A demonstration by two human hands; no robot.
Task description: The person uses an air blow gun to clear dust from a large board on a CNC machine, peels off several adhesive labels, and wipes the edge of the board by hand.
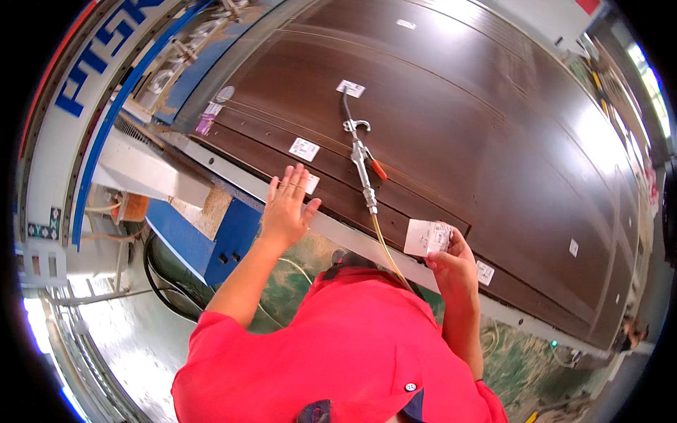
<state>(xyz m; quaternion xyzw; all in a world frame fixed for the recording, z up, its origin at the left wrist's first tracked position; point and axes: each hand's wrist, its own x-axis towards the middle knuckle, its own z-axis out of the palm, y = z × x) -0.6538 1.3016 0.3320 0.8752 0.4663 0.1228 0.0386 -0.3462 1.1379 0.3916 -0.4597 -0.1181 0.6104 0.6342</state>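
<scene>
- Head view: the left hand (285, 208) lies flat with fingers (296, 180) spread, holding nothing, pressing a white label (311, 184) onto the dark brown panel (493, 141).
- The right hand (451, 264) pinches a sheet of white labels (427, 237) between closed fingers.
- An air blow gun (363, 166) with a yellow hose (388, 250) lies on the panel between the two hands.
</scene>
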